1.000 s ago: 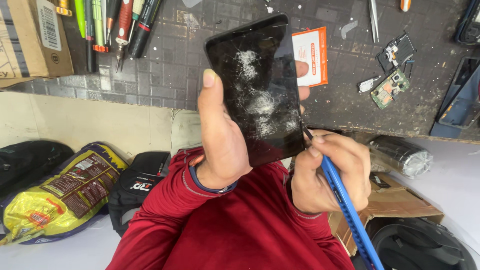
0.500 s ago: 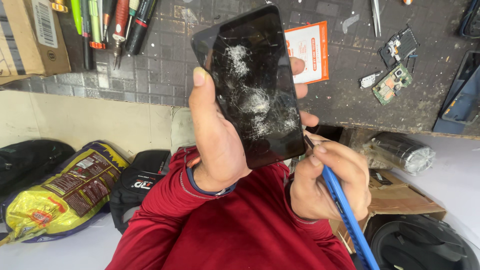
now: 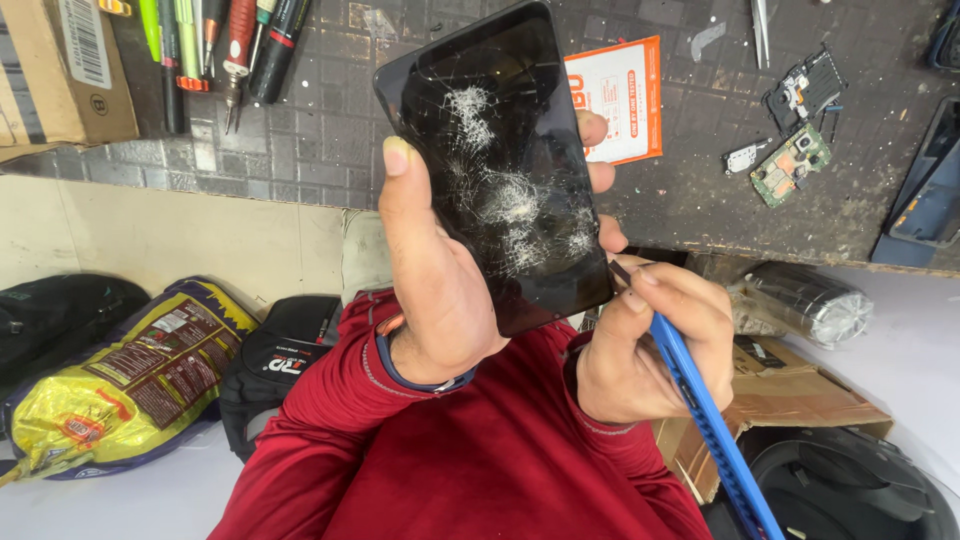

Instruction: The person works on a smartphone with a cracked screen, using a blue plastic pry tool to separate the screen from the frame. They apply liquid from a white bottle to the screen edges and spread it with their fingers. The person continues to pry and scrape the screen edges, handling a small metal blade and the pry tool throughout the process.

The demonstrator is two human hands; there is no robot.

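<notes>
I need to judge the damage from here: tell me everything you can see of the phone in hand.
The phone is a black slab with a glossy glass face, badly cracked, with white shatter bursts near its middle and lower part. It is held tilted above the bench, gripped by the left hand. The right hand sets a blue-handled tool at its lower edge.

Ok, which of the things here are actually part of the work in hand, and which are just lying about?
In use:
- cracked black phone, gripped by the left hand
- blue-handled tool in the right hand, tip at the phone's lower edge

Lying about:
- screwdrivers and pens
- orange and white card
- loose circuit boards
- cardboard box
- yellow packet
- black bags
</notes>
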